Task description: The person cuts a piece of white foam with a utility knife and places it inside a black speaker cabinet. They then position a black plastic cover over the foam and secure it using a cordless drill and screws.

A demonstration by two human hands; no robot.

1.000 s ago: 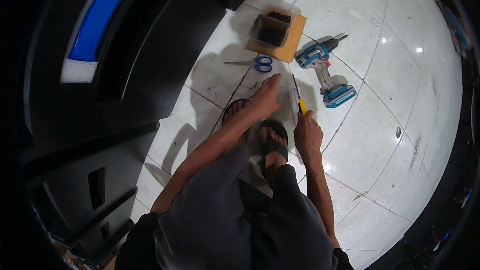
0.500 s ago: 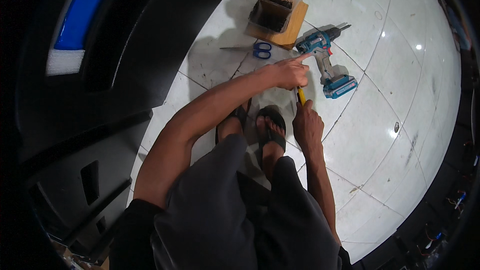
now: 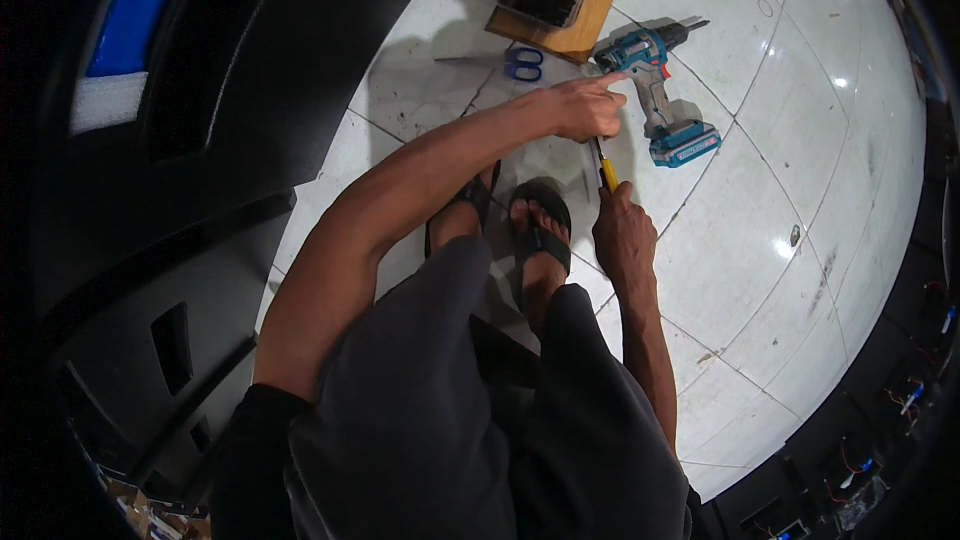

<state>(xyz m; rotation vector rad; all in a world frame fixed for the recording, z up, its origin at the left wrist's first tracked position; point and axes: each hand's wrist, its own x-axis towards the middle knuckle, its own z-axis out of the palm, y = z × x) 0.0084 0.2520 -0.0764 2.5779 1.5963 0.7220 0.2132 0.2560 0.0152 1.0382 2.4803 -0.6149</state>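
Note:
My left hand (image 3: 586, 110) is over the floor just left of the cordless drill, index finger stretched out toward the drill and the other fingers curled. What those fingers hold is hidden. Below it, my right hand (image 3: 626, 230) grips a slim yellow-handled tool (image 3: 609, 175), whose thin dark metal end runs up to the underside of my left hand. Its exact kind is unclear. The teal and black cordless drill (image 3: 640, 48) lies on its side, bit pointing up right. Blue-handled scissors (image 3: 523, 64) rest on the tiles to the left.
At the top, a clear divided plastic box (image 3: 508, 12) of dark small pieces stands on a wooden block (image 3: 600, 10). A large black cabinet-like structure (image 3: 300, 50) borders the left. My sandalled feet (image 3: 545, 230) are below my hands on white tiles (image 3: 740, 270).
My right hand has drawn slightly down and away from my left hand, and more of the tool's metal end shows between them. The whole view has shifted, with floor objects appearing higher.

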